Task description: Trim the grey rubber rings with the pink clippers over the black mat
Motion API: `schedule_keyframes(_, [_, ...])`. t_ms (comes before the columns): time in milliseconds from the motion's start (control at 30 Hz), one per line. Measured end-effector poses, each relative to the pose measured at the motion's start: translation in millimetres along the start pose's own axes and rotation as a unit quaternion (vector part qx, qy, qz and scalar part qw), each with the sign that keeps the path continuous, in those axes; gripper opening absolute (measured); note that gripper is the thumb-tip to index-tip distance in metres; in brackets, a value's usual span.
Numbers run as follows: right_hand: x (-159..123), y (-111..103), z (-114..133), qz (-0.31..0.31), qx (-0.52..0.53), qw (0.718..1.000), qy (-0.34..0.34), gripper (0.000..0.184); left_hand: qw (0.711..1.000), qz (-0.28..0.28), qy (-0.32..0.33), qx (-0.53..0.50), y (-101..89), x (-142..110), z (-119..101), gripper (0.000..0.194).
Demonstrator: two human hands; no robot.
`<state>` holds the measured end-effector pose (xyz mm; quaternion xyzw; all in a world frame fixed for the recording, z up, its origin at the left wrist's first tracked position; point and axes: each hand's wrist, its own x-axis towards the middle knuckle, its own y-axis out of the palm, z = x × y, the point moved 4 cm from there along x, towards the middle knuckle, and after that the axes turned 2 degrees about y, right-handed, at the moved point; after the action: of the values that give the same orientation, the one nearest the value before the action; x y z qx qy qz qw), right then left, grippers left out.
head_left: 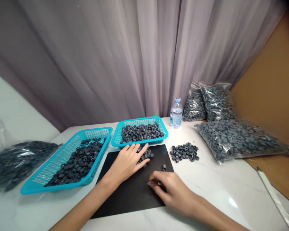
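Observation:
My left hand [128, 160] lies flat with fingers spread on a small heap of dark grey rings [146, 154] at the far end of a black mat [132, 189]. My right hand [170, 189] rests on the mat's right side, fingers pinched round a thin metal tool [152, 183] that looks like tweezers. A single ring [164, 167] stands on the mat just beyond that hand.
Two turquoise baskets of rings stand behind the mat, one at left [62, 157] and one in the middle [142, 123]. A loose pile of rings [185, 152], a water bottle [176, 113] and clear bags of rings [236, 138] lie right; another bag [16, 160] left.

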<state>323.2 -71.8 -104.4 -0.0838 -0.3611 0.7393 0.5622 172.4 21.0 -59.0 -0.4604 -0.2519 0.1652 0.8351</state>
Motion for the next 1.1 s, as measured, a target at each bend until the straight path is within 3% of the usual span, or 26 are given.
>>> schedule_keyframes(67, [0,-9,-6,-0.049,-0.029,0.998,0.008,0.015,1.000,-0.003,-0.005,0.000,-2.0,-1,-1,0.057])
schedule_keyframes(133, [-1,-23,-16,-0.100,-0.067,0.990,0.074,0.008,1.000,-0.011,-0.011,-0.001,-2.8,-3,-1,0.058])
schedule_keyframes(167, [-1,-28,-21,-0.108,-0.087,0.984,0.111,0.014,1.000,-0.017,-0.013,-0.002,-2.7,-4,-2,0.058])
schedule_keyframes(267, [1,-37,-31,-0.084,-0.108,0.976,0.167,0.025,0.999,-0.033,-0.020,-0.004,-2.1,-9,-4,0.059])
schedule_keyframes(400, [2,-29,-33,-0.053,-0.103,0.981,0.156,0.008,0.997,-0.058,-0.052,-0.028,-9.2,-24,-6,0.065])
schedule_keyframes(500, [1,-23,-35,-0.064,-0.106,0.982,0.142,0.006,0.988,-0.060,-0.129,-0.055,-16.8,-47,-2,0.073])
schedule_keyframes(600, [1,-20,-40,-0.098,-0.104,0.979,0.144,0.010,0.963,0.002,-0.247,-0.108,-10.2,-74,4,0.081])
schedule_keyframes(700, [3,-18,-44,-0.112,-0.102,0.978,0.147,0.014,0.919,0.061,-0.333,-0.205,9.8,-95,4,0.075])
schedule_keyframes(867, [11,-11,-44,-0.083,-0.142,0.976,0.144,0.023,0.868,0.019,-0.361,-0.341,35.0,-94,6,0.061])
schedule_keyframes(1100, [31,-7,-39,-0.089,-0.151,0.974,0.145,0.020,0.816,-0.068,-0.357,-0.449,39.7,-81,20,0.049])
